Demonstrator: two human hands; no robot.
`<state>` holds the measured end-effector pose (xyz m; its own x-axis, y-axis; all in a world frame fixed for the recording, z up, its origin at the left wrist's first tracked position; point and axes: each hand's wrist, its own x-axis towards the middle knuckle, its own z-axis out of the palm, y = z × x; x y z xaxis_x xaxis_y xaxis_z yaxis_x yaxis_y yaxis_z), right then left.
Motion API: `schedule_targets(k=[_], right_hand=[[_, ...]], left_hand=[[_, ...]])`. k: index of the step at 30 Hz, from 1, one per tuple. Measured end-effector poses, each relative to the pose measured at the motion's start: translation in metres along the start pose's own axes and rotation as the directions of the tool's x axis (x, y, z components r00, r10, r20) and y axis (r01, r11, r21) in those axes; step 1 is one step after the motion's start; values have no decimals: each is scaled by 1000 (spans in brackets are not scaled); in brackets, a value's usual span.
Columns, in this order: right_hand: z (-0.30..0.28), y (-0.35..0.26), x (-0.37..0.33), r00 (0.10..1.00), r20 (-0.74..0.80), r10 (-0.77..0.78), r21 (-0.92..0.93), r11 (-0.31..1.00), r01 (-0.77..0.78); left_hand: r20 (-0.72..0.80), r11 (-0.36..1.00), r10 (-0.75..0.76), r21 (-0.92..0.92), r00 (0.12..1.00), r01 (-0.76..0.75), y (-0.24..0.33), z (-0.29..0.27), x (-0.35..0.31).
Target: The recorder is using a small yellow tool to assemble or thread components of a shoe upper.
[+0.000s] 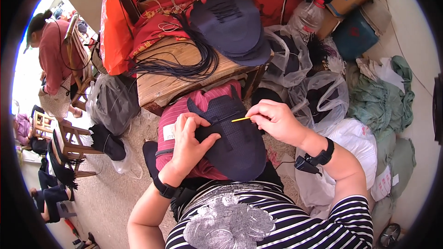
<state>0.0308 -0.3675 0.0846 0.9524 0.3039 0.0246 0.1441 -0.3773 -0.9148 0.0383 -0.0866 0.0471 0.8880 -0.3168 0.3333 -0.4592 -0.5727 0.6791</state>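
A dark navy, shoe-upper-shaped fabric piece (244, 150) lies over a red pinstriped cushion (168, 115) on my lap. My left hand (187, 136) is at the piece's left side, fingers bent and thumb on the fabric, gripping its edge. My right hand (277, 120) pinches a thin yellow stick-like tool (240, 120) between thumb and fingers. The tool points left, over the upper middle of the piece, near a dark strip across it. Whether its tip touches the fabric, I cannot tell.
Ahead stands a wooden stool (159, 85) bearing a bundle of dark cords (198, 62) and stacked navy fabric pieces (230, 23). Plastic bags (323, 97) and green cloth sacks (383, 92) crowd the right. An orange bag (115, 27) hangs at left; another person (57, 50) is beyond it.
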Motion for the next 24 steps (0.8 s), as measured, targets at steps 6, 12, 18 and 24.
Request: schedule_targets(k=[6, 12, 18, 24], right_hand=[[3, 1, 15, 972, 81, -221, -268, 934, 234], [-4, -12, 23, 977, 129, -168, -274, 941, 198], [5, -12, 25, 967, 187, -172, -238, 947, 214], [25, -11, 30, 943, 202, -266, -266, 911, 314]], left_hand=[[-21, 1000, -15, 8, 1000, 15, 2, 1, 1], [-14, 1000, -15, -15, 1000, 15, -2, 2, 0], [-5, 1000, 1, -31, 1000, -1, -1, 0, 2], [-4, 999, 33, -38, 999, -33, -5, 2, 3]])
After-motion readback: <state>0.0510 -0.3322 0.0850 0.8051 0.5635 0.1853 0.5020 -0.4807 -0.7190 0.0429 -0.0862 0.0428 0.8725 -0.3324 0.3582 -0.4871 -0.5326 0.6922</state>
